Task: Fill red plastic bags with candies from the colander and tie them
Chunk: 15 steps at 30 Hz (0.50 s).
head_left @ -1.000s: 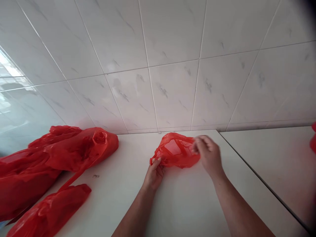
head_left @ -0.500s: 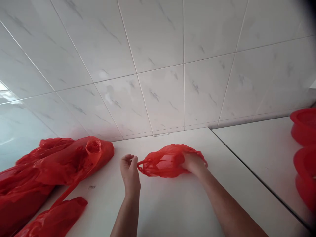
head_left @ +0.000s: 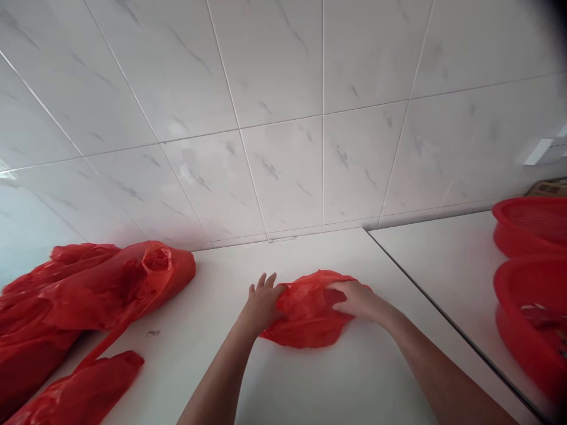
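Observation:
A red plastic bag (head_left: 314,304) lies crumpled and spread on the white tabletop (head_left: 310,383) between my hands. My left hand (head_left: 261,304) rests at the bag's left edge with its fingers spread, several of them raised off the plastic. On the right side of the bag, my right hand (head_left: 357,301) touches it with thumb and fingers apart, pointing left. Whatever the bag may contain cannot be made out.
A large heap of red plastic bags (head_left: 101,289) lies at the left, with another red bundle (head_left: 88,389) in front of it. Two red baskets (head_left: 509,227) stand at the right, past a tabletop seam. Behind runs a tiled wall (head_left: 283,171).
My left hand has moved right onto the bag and its fingers have opened. My right hand has come out from inside the bag. The bag now lies flatter and wider. The view has turned slightly right.

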{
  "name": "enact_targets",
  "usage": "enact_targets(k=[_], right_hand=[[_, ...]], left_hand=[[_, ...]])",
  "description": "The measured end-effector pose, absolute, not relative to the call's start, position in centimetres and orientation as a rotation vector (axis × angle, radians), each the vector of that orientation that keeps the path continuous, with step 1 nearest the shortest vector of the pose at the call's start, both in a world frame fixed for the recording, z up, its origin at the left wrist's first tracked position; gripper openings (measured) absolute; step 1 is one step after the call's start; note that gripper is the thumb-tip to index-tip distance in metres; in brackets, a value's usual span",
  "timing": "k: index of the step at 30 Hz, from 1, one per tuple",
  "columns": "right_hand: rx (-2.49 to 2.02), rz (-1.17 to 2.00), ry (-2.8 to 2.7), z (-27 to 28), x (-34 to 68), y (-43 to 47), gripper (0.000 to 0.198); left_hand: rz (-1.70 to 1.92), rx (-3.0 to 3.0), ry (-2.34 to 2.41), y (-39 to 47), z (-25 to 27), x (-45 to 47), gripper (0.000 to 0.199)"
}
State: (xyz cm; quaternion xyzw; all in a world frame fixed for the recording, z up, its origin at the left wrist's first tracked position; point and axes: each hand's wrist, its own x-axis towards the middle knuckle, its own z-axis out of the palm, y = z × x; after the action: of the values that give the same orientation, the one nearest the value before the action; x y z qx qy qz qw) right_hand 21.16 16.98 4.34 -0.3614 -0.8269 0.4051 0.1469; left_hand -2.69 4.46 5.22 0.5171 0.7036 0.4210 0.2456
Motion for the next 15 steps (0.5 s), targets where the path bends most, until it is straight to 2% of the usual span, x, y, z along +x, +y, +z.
enact_targets(k=[4,6,10,13,15], right_hand=[[-1.063,0.962,-2.277,5.6,21.2,16.1,0.023],[-1.025,0.808,-2.331,5.8,20.3,15.6,0.029],[-1.036,0.642,-2.653,5.1,18.9,15.3,0.05],[-1.11,0.67,-2.759,5.0,19.1,14.9,0.046],[-1.099,0.65,-2.769,5.7,19.8,13.8,0.053]], left_hand=[[1.215,1.348,1.807,4.3,6.0,-1.3,0.033],[1.217,1.339,1.813,4.3,6.2,-0.7,0.039],[1.358,1.174,1.782,4.6,5.2,-0.5,0.064],[1.358,1.147,1.819,4.6,4.6,-0.7,0.067],[1.202,1.283,1.907,4.4,4.6,-0.7,0.065]])
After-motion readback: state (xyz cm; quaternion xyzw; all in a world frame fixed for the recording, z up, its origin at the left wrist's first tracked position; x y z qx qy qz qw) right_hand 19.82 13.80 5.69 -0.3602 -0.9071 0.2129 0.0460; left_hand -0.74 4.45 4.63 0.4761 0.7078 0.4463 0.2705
